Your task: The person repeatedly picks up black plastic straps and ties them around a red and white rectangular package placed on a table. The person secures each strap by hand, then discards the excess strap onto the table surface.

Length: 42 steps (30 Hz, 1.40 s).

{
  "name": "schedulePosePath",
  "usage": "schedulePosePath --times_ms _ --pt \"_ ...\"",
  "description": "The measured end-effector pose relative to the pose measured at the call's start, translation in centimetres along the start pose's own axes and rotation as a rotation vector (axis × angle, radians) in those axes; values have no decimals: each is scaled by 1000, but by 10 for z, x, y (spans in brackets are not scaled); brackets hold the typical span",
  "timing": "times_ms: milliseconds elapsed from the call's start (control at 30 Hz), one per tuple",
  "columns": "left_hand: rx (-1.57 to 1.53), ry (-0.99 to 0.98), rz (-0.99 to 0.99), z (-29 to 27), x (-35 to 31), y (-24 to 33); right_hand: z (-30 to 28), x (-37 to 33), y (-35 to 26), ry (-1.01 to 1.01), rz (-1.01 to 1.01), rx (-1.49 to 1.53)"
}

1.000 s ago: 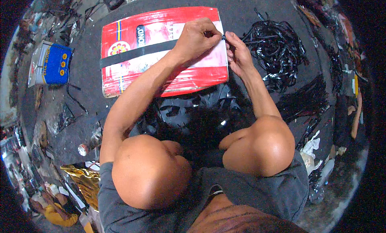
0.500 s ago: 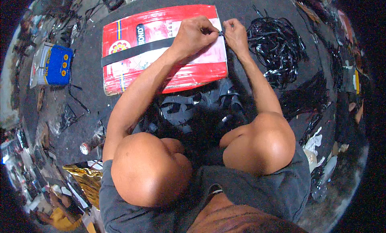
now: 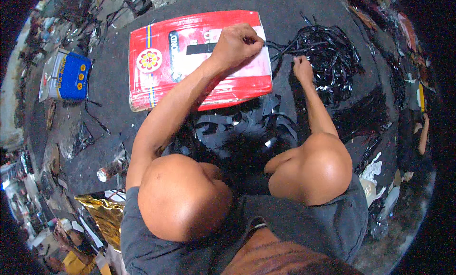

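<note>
**Pinched strip held flat on a red tin**

Pinching a thin black strip (image 3: 202, 48), the left hand (image 3: 235, 45) presses it down on the flat red tin (image 3: 161, 85), which seems to serve as a firm work board in front of the bent knees. Just right of it, the right hand (image 3: 302, 70) is curled shut on strands at the edge of a tangled heap of black strips (image 3: 332, 56), within easy reach. Nearer the knees lie dark offcuts (image 3: 237, 125). Off to the left sits a blue and white tin (image 3: 66, 75), apart from both hands.
</note>
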<state>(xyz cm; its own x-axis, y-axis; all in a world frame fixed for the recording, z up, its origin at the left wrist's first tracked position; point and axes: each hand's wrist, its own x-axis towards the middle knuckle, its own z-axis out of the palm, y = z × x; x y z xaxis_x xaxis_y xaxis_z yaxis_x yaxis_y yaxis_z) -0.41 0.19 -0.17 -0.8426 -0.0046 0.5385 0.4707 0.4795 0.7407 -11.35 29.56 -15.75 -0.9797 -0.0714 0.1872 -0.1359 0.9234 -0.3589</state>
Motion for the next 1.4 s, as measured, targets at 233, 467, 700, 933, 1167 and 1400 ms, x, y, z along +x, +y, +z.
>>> schedulePosePath --times_ms 233,467,700,933,1167,1400 --pt "17 -17 -29 -6 -6 -1 -75 3 -192 193 -413 622" --pt "6 -29 9 2 -4 -3 -4 8 -124 -83 -197 766" --pt "-32 -52 -58 1 -5 -3 27 7 -86 -71 -168 644" --pt "-5 -60 -15 -2 -5 -6 46 -5 -67 -93 -148 563" --pt "-31 -49 12 -1 -3 -3 65 -8 -50 -137 -83 542" --pt "-35 -114 2 -3 -2 -6 69 -12 -46 -94 -156 435"
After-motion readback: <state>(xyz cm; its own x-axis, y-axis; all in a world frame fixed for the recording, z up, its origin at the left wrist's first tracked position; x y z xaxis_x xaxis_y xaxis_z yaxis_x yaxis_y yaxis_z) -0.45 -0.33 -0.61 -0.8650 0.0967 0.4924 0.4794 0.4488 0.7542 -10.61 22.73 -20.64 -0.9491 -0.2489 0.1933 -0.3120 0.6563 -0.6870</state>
